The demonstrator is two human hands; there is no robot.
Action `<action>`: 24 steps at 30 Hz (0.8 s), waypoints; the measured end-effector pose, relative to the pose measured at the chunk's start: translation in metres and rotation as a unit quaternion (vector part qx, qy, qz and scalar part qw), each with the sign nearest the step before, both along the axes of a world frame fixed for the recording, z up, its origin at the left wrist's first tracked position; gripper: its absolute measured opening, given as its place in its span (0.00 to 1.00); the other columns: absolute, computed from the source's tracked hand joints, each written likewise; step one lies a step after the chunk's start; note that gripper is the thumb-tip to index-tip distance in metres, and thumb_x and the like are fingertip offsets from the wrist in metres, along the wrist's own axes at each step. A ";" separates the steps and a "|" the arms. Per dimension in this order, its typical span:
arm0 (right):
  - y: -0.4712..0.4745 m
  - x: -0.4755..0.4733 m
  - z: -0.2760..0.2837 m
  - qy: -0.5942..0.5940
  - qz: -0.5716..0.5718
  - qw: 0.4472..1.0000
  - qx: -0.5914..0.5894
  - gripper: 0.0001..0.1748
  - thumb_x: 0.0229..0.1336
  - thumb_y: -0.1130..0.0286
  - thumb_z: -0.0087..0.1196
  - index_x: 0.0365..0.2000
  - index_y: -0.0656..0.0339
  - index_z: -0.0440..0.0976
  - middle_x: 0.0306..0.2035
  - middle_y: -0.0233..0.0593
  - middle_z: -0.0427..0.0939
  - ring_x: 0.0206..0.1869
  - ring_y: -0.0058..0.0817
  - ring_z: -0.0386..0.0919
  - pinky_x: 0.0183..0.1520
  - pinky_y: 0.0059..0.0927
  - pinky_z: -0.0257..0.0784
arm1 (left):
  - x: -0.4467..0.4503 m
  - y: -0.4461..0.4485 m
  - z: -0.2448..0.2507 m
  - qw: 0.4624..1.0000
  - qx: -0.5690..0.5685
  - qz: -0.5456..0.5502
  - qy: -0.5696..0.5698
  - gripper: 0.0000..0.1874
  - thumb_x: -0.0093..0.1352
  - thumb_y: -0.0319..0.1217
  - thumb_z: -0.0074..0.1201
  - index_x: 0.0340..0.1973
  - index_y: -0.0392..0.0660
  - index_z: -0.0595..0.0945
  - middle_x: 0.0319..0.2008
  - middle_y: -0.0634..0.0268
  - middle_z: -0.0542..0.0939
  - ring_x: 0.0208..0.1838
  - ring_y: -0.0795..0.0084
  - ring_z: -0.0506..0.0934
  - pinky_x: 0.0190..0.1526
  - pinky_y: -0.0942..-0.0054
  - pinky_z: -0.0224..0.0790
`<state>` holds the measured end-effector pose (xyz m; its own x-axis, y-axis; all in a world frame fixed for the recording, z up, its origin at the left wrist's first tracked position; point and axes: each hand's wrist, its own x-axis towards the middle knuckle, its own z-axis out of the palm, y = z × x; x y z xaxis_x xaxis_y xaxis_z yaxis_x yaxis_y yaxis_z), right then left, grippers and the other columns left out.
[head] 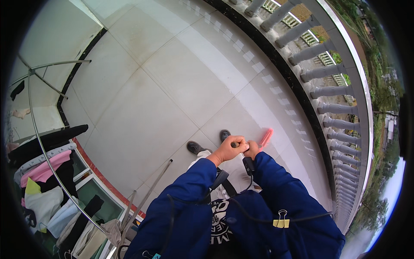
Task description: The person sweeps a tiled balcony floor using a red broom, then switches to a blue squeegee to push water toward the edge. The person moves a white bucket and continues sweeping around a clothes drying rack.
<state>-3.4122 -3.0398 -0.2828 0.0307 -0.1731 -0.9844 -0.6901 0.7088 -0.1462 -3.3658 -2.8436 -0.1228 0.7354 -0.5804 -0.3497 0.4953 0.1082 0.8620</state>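
Note:
Both my hands grip the handle of a broom whose pink bristles point(266, 137) touch the tiled floor to the right of my shoes. My left hand point(228, 149) closes round the handle's upper end, which pokes out by the thumb. Right beside it, my right hand point(253, 149) holds the handle on the bristle side. Most of the handle is hidden behind the hands. Below them are a dark left shoe point(194, 147) and a right shoe point(224, 134).
A white baluster railing point(336, 68) with a black base strip curves along the right. At left, a metal drying rack point(38, 132) bears several garments beside a window. A black skirting strip point(84, 51) edges the wall.

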 end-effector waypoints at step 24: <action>-0.023 0.149 0.077 -0.189 -0.105 0.976 0.005 0.04 0.43 0.75 0.46 0.18 0.64 0.64 0.15 0.39 0.64 0.14 0.29 0.62 0.14 0.28 0.58 | 0.153 -0.044 0.049 0.995 -0.065 -0.002 -0.072 0.15 0.57 0.20 0.50 0.13 0.45 0.61 0.16 0.72 0.66 0.25 0.76 0.66 0.52 0.63 0.57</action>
<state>-3.2629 -3.0625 -0.2062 0.3575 -0.2059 -0.9109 -0.4271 0.8314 -0.3555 -3.2128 -2.8877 -0.0733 0.7697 -0.6172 -0.1633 0.3692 0.2217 0.9025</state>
